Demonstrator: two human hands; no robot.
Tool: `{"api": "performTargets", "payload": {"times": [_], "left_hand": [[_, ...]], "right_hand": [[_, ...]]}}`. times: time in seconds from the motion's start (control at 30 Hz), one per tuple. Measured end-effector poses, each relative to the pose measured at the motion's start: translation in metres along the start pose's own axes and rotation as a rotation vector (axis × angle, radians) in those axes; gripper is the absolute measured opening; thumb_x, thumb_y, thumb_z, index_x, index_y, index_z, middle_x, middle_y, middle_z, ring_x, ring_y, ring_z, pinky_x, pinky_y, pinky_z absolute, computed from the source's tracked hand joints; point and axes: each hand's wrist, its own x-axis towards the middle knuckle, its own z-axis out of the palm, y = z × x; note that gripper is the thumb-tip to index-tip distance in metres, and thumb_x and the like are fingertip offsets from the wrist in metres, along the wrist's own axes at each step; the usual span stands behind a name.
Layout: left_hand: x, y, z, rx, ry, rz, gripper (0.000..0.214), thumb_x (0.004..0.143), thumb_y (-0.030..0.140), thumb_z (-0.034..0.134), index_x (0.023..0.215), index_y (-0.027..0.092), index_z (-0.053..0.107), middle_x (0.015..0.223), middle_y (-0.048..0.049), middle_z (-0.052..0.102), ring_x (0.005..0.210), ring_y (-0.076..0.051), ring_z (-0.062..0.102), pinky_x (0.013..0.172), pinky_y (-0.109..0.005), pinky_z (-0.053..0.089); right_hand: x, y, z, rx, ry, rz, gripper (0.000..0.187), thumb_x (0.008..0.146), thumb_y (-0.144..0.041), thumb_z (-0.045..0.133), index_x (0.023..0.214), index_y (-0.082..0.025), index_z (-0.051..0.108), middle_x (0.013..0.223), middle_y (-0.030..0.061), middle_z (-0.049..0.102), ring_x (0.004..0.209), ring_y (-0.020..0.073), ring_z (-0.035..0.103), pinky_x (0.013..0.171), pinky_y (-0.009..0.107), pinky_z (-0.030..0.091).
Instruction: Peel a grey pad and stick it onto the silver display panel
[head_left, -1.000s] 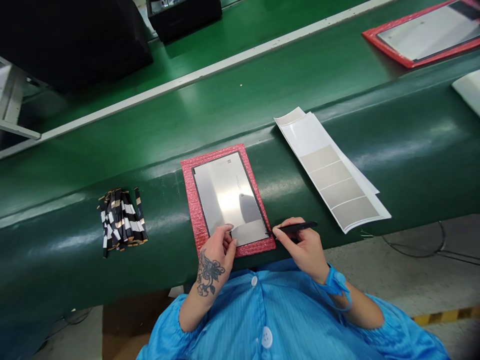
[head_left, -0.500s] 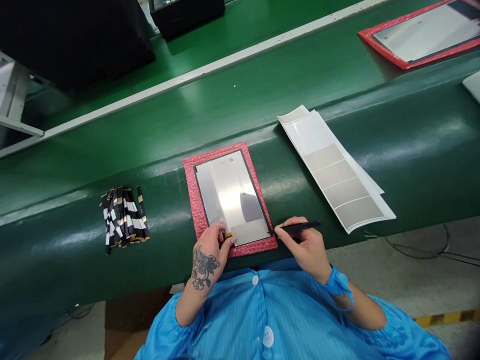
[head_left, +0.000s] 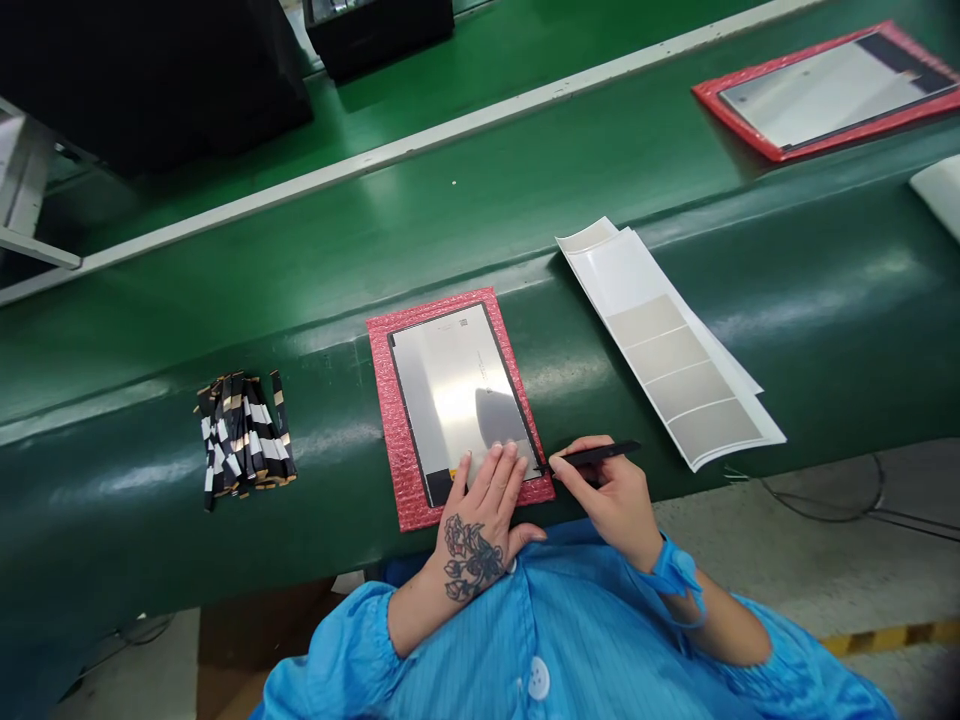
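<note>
A display panel (head_left: 450, 370) with a silver back and a thin dark frame lies on a pink bubble-wrap sheet (head_left: 386, 430) at the near edge of the green surface. My left hand (head_left: 484, 505) is laid flat over the panel's lower end, fingers stretched out, covering part of that end. A small dark patch and a bit of orange show beside its fingers. In my right hand (head_left: 604, 490) is a slim black tool that looks like tweezers (head_left: 600, 453), its tip at the panel's lower right corner.
Right of the panel lie white sheets of grey rectangular stickers (head_left: 686, 365). A pile of black-and-white flex strips (head_left: 244, 435) is on the left. Another panel on red wrap (head_left: 825, 90) sits at the upper right. Beyond a pale rail (head_left: 397, 150) stands a black bin (head_left: 375, 40).
My left hand has gone from pinching at the panel's lower left corner to lying flat across its lower end. The far panel has shifted left; my right hand stays in place.
</note>
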Motion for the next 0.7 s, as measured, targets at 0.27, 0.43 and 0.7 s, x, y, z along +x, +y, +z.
{"api": "performTargets", "payload": {"times": [0.27, 0.43, 0.7], "left_hand": [[-0.002, 0.001, 0.002, -0.006, -0.018, -0.012, 0.064, 0.094, 0.057, 0.034, 0.138, 0.011, 0.047, 0.142, -0.0138, 0.049, 0.135, -0.028, 0.041, 0.117, -0.048, 0.020], [0.002, 0.007, 0.000, 0.005, -0.038, -0.032, 0.062, 0.093, 0.057, 0.037, 0.140, 0.017, 0.044, 0.147, -0.0131, 0.043, 0.137, -0.031, 0.036, 0.114, -0.055, 0.023], [-0.037, -0.003, 0.005, -0.034, -0.004, -0.052, 0.057, 0.095, 0.050, 0.038, 0.136, 0.011, 0.047, 0.143, -0.0086, 0.048, 0.141, -0.023, 0.032, 0.116, -0.044, 0.029]], "right_hand": [[-0.004, 0.003, -0.002, 0.142, 0.122, -0.009, 0.023, 0.079, -0.040, 0.072, 0.080, -0.021, 0.059, 0.074, 0.0003, 0.061, 0.062, 0.0159, 0.064, 0.059, 0.031, 0.063], [-0.008, -0.005, 0.010, 0.297, 0.124, -0.127, 0.016, 0.085, -0.037, 0.067, 0.091, -0.026, 0.056, 0.082, 0.0028, 0.063, 0.076, 0.0197, 0.066, 0.072, 0.040, 0.062], [-0.006, -0.016, 0.048, 0.413, -0.114, 0.080, 0.017, 0.084, -0.043, 0.066, 0.084, -0.027, 0.061, 0.085, 0.0044, 0.069, 0.102, 0.0285, 0.068, 0.087, 0.041, 0.057]]}}
